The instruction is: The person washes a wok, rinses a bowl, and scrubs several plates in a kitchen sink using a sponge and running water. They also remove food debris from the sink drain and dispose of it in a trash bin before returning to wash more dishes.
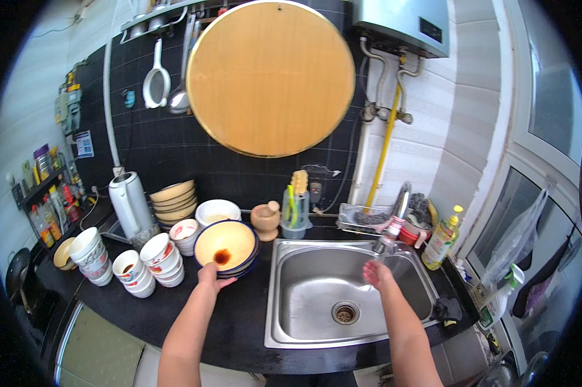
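Observation:
My left hand (208, 276) grips the near rim of the top plate of a stack of yellow plates with blue rims (230, 240) on the black counter (239, 309); the plate is tilted up and has a brown sauce stain. My right hand (376, 273) is held over the steel sink (304, 303), fingers together under the tap (394, 226), holding nothing. The drain (345, 313) lies below it.
Stacks of white bowls (159, 259) and cups (88, 253) stand left of the plates, with a white kettle (128, 203), wooden bowls (173, 200) and a mortar (266, 219) behind. A round wooden board (270, 77) hangs on the wall. An oil bottle (441, 240) stands right of the sink.

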Demonstrator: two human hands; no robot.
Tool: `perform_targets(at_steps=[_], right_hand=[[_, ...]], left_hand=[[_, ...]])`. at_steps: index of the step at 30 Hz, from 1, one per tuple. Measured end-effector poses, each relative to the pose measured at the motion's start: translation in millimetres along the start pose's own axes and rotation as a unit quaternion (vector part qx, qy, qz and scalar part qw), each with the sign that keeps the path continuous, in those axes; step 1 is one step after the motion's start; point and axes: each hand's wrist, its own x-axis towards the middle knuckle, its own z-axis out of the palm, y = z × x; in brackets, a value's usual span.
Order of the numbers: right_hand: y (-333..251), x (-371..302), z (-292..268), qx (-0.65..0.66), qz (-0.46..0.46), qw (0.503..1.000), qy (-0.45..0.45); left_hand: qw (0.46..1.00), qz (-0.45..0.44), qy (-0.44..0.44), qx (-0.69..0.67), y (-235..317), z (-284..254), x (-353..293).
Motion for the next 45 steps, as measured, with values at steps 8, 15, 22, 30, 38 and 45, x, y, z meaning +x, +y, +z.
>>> perform_targets(at_steps=[8,15,22,30,38,45], right_hand=[[-10,-26,5,-0.12,0.025,0.989,-0.086],[-39,-56,-1,-0.216,-0.056,0.968,-0.111],[-79,-79,-9,-0.336,-0.266,0.903,-0.043],[-109,-101,31,-0.522,-0.553,0.647,0.066],[-118,-49,56,-0.575,-0.623,0.525,0.071],[-137,6,44,-0.661,-0.572,0.486,0.03]], left_hand=[[0.992,-0.013,-0.066,0.103,-14,11,-45],[0.952,-0.063,-0.19,0.232,-45,74,-87],[0.932,-0.163,-0.188,0.264,-130,110,-76],[0.937,-0.152,-0.102,0.297,-214,87,-27],[0.915,-0.24,-0.099,0.31,-251,47,50],[0.899,-0.273,-0.117,0.322,-231,61,21]])
